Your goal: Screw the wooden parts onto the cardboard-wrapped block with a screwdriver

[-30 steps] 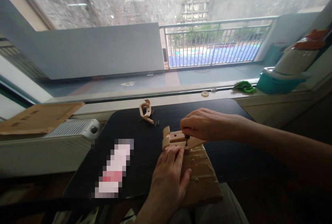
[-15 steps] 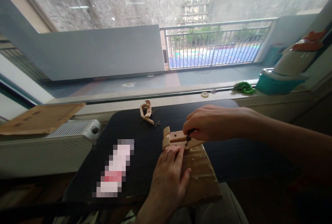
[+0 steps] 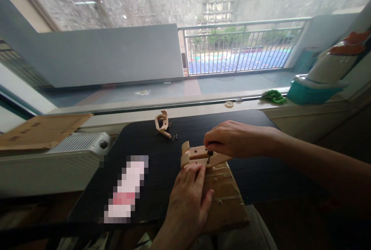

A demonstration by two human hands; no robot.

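My right hand [image 3: 224, 138] is closed around the dark handle of a small screwdriver [image 3: 209, 156]. The screwdriver stands nearly upright, its tip on a screw spot in a pale wooden piece [image 3: 199, 162] with two parallel bars and rounded end blocks. My left hand [image 3: 188, 190] presses the near side of that piece with its fingertips, holding it down; the thumb rests apart on a brown taped board [image 3: 228, 203] underneath. Farther back, a curved wooden part [image 3: 162, 124] lies beside several small screws [image 3: 174, 137]. The screw under the tip is too small to make out clearly.
The black table [image 3: 139, 134] bears a blurred-out pink and white item [image 3: 126, 188] on the left. A tape roll [image 3: 228, 104], a green cloth [image 3: 274, 96] and a teal box [image 3: 314, 91] line the window sill. Left stands a radiator [image 3: 78, 143] with cardboard [image 3: 40, 130] on top.
My right hand has shifted slightly and turned on the screwdriver, showing more of its shaft. My left hand and the wooden piece stay in place; the view has moved a little.
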